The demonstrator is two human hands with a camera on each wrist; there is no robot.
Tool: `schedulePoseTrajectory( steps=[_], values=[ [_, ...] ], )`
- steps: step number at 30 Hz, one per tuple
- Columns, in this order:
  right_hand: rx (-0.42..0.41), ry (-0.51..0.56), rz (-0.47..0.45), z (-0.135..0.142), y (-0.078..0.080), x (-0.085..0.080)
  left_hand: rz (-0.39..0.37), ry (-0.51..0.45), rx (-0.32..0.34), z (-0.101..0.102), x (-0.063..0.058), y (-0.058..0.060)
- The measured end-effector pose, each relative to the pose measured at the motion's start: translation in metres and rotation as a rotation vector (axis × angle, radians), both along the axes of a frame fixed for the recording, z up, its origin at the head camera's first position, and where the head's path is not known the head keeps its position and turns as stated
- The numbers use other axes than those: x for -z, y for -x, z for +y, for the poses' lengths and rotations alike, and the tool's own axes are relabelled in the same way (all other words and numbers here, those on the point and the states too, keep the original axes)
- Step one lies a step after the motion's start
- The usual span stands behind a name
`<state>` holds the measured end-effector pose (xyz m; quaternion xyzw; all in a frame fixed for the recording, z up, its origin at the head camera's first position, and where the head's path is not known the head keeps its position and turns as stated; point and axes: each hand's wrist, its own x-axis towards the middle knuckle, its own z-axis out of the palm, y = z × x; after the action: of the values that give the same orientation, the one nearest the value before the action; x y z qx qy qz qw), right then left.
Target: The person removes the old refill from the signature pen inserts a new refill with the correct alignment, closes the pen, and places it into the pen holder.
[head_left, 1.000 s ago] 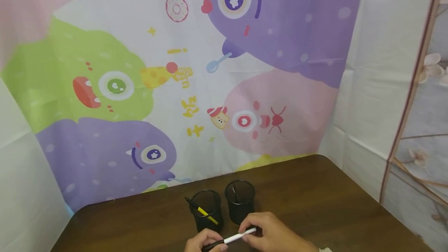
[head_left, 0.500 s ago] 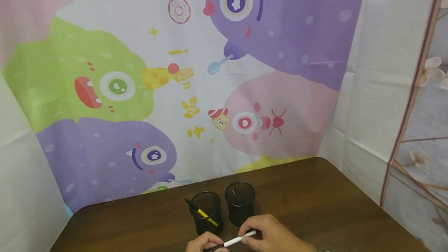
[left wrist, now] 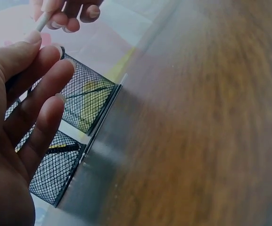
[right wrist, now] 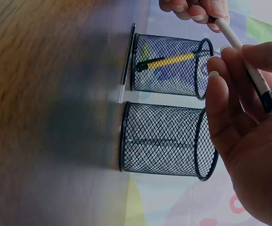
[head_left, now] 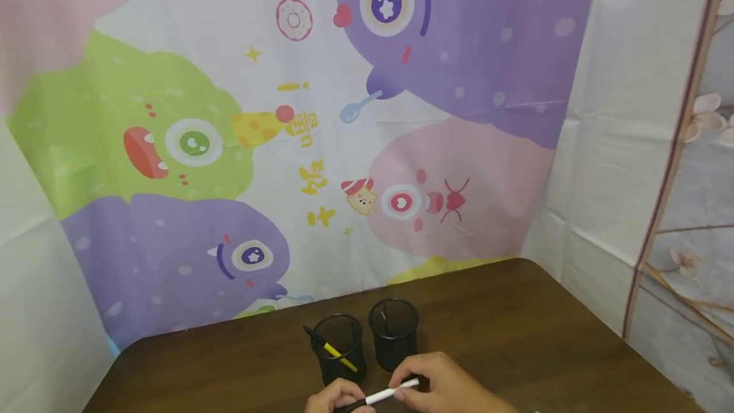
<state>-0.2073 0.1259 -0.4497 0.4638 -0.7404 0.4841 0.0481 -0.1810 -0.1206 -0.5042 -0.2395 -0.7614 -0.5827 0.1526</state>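
Both hands hold one pen with a white barrel and black ends, tilted in front of two black mesh cups. My left hand pinches its dark end between thumb and index finger; the other fingers are loosely bent in the left wrist view. Thumb and fingers of my right hand grip the white part near the opposite end, whose black tip shows in the right wrist view. A yellow and black pen leans in the left cup. Inside the right cup stands a thin dark stick.
A thin black rod with a clear end lies on the brown table beside the left cup. Behind the table hangs a cloth printed with cartoon monsters. Pale sheets close off the sides.
Hands, pen and cups sit slightly lower in the head view than one second ago, as the whole view has shifted. Both hands keep hold of the pen.
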Motion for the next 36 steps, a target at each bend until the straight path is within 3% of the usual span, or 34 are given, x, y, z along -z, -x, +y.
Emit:
schedulePoseTrajectory(
  steps=[9,13,18,24,28,36],
  values=[
    [-0.012,0.010,-0.056,-0.002,0.000,0.002,-0.030,-0.098,-0.027,0.002,-0.005,-0.006],
    [-0.003,0.000,-0.045,-0.002,0.000,0.002,-0.073,-0.090,-0.053,0.002,-0.009,-0.007],
    [0.016,-0.013,-0.005,-0.002,0.000,0.001,-0.151,-0.069,-0.011,0.000,-0.014,-0.006],
    [0.062,0.000,-0.008,0.000,0.000,0.003,-0.255,-0.147,0.064,-0.001,-0.018,-0.006],
    [0.079,0.006,-0.028,0.002,0.000,0.005,-0.275,-0.170,0.085,-0.002,-0.018,-0.006],
    [0.101,0.068,-0.025,-0.002,-0.001,0.005,-0.350,-0.190,-0.017,-0.002,-0.022,-0.010]
  ],
)
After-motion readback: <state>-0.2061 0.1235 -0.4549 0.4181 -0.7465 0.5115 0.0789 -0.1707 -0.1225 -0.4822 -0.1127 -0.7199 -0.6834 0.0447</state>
